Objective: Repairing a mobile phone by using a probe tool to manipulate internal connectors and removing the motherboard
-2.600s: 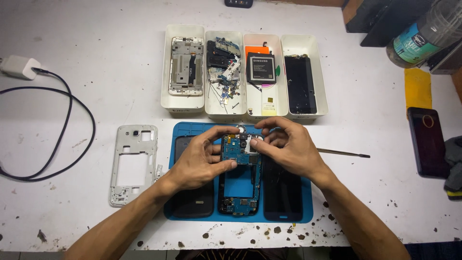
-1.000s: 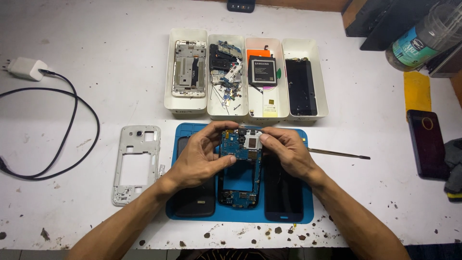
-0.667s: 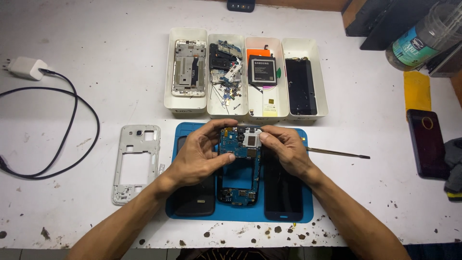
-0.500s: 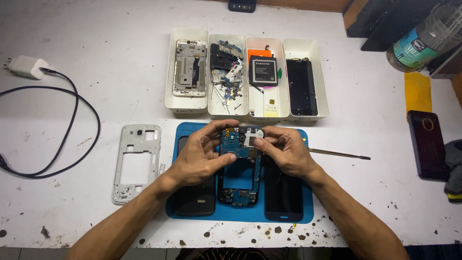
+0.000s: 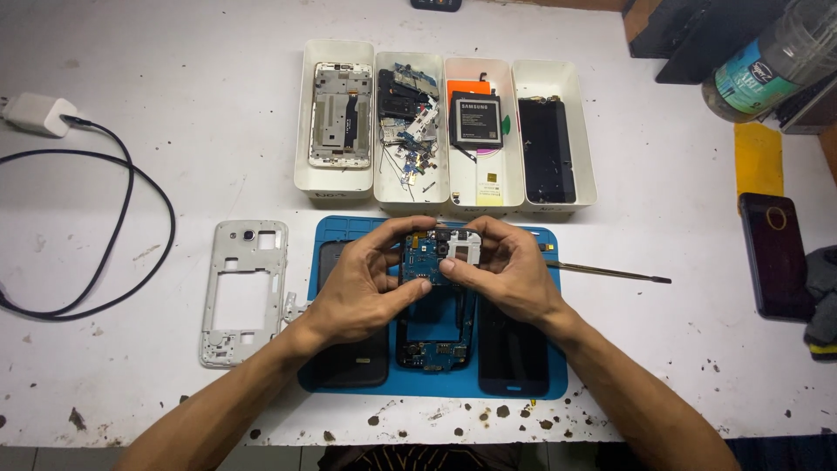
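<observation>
Holding a blue circuit board [image 5: 429,262] between both hands, the person keeps it just above the blue mat [image 5: 558,384], over an opened phone body [image 5: 433,336]. The left hand [image 5: 366,283] pinches the board's left edge in a narrow grip; the right hand [image 5: 506,275] pinches its upper right corner, by a pale metal shield. The step looks like lifting or seating the board; the next move calls for steady, level fingers. A black back cover [image 5: 353,366] and a dark screen [image 5: 513,353] flank the body. Four white trays [image 5: 309,174] sit beyond on the tabletop [image 5: 174,78]; a thin tool [image 5: 610,273] lies right.
</observation>
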